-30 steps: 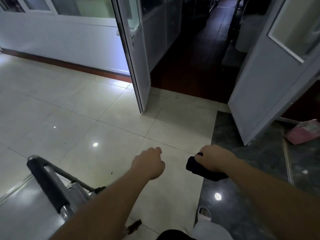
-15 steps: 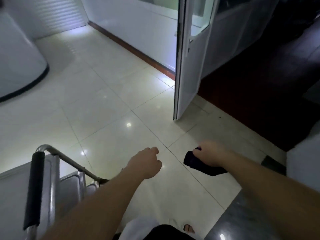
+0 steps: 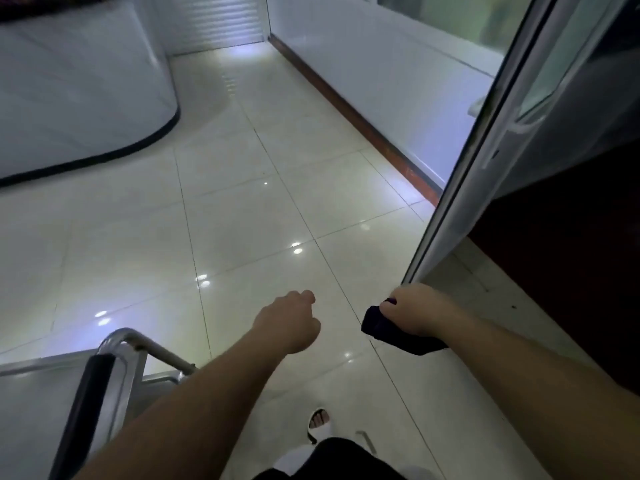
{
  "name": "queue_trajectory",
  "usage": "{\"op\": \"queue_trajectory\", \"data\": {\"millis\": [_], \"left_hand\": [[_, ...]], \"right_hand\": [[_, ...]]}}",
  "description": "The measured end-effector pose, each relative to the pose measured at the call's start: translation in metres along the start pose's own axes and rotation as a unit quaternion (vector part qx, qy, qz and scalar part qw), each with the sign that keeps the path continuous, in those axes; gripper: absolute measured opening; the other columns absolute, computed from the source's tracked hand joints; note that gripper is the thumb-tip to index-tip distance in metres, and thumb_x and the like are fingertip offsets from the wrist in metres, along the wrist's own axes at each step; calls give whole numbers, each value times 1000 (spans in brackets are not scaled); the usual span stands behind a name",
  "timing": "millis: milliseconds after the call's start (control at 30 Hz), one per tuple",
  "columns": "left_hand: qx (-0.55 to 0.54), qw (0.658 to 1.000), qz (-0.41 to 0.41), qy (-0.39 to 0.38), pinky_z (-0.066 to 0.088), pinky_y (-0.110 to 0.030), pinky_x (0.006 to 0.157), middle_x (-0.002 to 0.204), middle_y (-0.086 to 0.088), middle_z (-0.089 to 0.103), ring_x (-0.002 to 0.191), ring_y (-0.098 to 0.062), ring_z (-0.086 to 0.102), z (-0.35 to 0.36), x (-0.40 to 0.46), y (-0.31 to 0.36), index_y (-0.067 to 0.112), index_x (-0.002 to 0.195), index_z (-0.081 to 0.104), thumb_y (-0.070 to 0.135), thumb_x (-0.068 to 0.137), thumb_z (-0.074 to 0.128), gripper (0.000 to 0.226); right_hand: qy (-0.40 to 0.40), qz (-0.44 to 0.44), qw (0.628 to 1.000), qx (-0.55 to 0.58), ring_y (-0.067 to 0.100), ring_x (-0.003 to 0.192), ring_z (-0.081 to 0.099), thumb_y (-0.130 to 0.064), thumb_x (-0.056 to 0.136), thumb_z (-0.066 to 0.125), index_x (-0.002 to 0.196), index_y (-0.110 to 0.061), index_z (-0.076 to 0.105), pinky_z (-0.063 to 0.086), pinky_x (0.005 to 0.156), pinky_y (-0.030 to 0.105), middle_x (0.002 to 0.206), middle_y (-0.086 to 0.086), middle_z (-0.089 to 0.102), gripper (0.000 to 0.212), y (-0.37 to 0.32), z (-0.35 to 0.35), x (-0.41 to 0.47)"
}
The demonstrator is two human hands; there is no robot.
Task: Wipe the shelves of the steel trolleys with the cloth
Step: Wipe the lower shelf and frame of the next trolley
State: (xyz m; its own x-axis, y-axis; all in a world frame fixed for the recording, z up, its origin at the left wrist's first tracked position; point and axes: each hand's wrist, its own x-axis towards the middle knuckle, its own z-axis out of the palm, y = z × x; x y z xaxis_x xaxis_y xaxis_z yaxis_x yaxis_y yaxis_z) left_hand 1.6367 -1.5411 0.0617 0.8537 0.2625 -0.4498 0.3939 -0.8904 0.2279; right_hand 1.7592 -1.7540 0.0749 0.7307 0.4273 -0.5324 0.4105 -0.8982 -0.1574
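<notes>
A steel trolley (image 3: 31, 393) fills the lower left corner; its flat top shelf and a push bar with a black grip (image 3: 85, 414) are in view. My left hand (image 3: 289, 322) hangs in the air to the right of the trolley, fingers curled into a loose fist, holding nothing. My right hand (image 3: 414, 311) is further right at about the same height and grips a dark bunched cloth (image 3: 394, 332) that hangs below the fingers. Neither hand touches the trolley.
Glossy cream floor tiles (image 3: 242, 209) stretch ahead. An open white door (image 3: 485, 161) stands edge-on at the right, with a dark room behind it. A curved white counter with a black base (image 3: 86, 109) is at the upper left. My sandalled foot (image 3: 320, 427) shows below.
The view has swung left: the doorway has slid to the right edge and the curved counter has come into view. Both hands keep their pose, the right one still holding the cloth.
</notes>
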Motion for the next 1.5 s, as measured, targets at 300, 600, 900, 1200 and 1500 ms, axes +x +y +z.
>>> {"op": "queue_trajectory", "data": {"millis": [300, 600, 900, 1200, 1500], "left_hand": [[-13, 999, -39, 2, 50, -46, 106, 149, -3, 51, 129, -27, 55, -65, 105, -54, 24, 153, 41, 39, 103, 50, 53], [-53, 989, -139, 15, 48, -45, 106, 152, -4, 48, 131, -28, 52, -117, 220, -96, 22, 153, 41, 39, 104, 48, 52], [-164, 942, -293, 23, 47, -43, 104, 150, -3, 48, 131, -28, 52, -152, 271, -130, 23, 152, 43, 37, 104, 48, 50], [-226, 893, -385, 54, 47, -40, 97, 147, -2, 50, 128, -27, 54, -178, 289, -232, 25, 151, 44, 34, 103, 46, 49], [-232, 878, -411, 78, 42, -37, 87, 144, 1, 51, 127, -25, 53, -234, 317, -386, 26, 149, 46, 33, 102, 45, 47]], "right_hand": [[-20, -29, 999, 6, 19, 71, 62, -48, 94, 42, 76, -18, 60, 44, 61, 34, 77, 1, 64, 39, -48, -72, 143], [-41, -137, 989, -40, 17, 73, 63, -46, 94, 41, 76, -19, 60, 45, 63, 35, 78, -1, 65, 37, -104, -151, 306], [-91, -275, 946, -145, 19, 71, 62, -43, 97, 44, 75, -15, 59, 48, 66, 36, 77, 2, 64, 39, -207, -207, 426], [-124, -389, 888, -213, 17, 72, 61, -45, 101, 42, 80, -17, 60, 49, 69, 34, 80, 1, 65, 39, -358, -208, 477], [-108, -441, 856, -247, 16, 68, 57, -45, 100, 40, 78, -17, 60, 40, 59, 31, 78, 1, 63, 40, -529, -223, 515]]}}
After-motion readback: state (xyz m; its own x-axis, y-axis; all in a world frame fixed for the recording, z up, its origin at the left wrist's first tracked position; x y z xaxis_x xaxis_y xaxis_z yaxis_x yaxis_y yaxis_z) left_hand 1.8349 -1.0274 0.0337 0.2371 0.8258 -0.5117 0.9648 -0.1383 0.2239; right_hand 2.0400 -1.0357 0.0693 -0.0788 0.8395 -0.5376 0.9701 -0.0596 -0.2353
